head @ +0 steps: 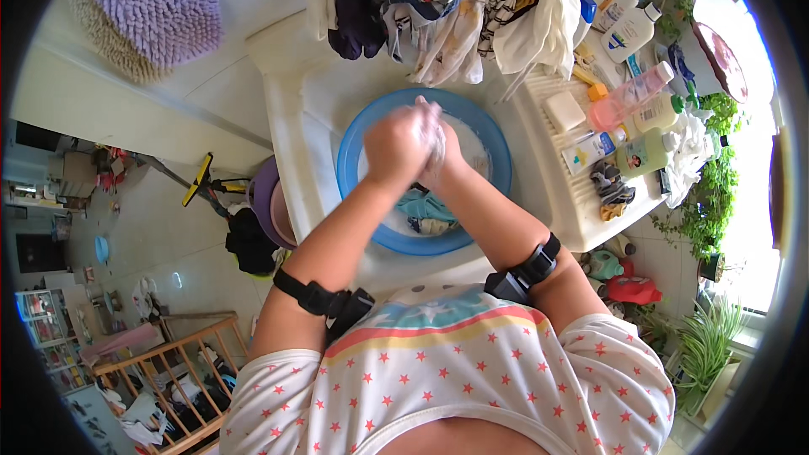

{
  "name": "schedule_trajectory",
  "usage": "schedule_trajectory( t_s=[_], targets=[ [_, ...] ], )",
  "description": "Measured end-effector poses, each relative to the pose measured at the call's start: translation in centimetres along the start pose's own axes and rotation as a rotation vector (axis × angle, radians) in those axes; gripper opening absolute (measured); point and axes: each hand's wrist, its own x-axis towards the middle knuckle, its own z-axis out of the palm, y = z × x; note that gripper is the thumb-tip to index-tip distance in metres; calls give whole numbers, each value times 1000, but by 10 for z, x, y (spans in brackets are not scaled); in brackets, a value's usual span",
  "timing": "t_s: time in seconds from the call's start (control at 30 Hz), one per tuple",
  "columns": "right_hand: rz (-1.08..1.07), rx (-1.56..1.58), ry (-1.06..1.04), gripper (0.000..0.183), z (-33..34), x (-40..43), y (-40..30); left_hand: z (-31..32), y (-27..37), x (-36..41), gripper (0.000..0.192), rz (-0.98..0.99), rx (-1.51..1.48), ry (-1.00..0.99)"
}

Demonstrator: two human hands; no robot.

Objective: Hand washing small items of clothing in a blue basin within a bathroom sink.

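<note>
A blue plastic basin (349, 202) stands in a pale sink, with cloudy, sudsy water inside. Over it my left hand (399, 142), curled and blurred by motion, presses against my right hand (447, 139). Whitish lather or thin pale fabric shows between the palms; which of the two I cannot tell. Below my wrists, a teal cloth (426, 205) lies in the water beside a dark and beige patterned piece of fabric (433, 225). My fingers are largely hidden by each other and by blur.
A heap of clothes (455, 12) hangs over the sink's far edge. The ribbed ledge at right holds a soap bar (564, 112), a pink bottle (632, 96), a tube (593, 150) and several other bottles. A purple bucket (260, 199) stands left of the sink.
</note>
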Motion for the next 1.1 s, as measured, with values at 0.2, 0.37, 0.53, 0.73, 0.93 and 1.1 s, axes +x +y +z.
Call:
schedule_trajectory(
  t_s=[0.2,0.37,0.53,0.73,0.93,1.1],
  targets=[
    [-94,19,-82,34,-5,4,-1,-7,27,-8,36,105,47,-10],
    [79,-89,42,31,2,-8,8,0,-17,14,38,-236,19,-19],
    [126,121,-74,31,-7,-1,-5,0,19,-5,37,77,-9,40],
    [106,62,44,28,1,-4,0,0,11,2,40,-29,89,24],
    [186,-100,27,28,2,-10,-2,-9,-10,18,34,-262,62,-112],
    [-116,-176,-332,29,-61,40,23,2,30,-6,31,171,-121,70]
  ],
)
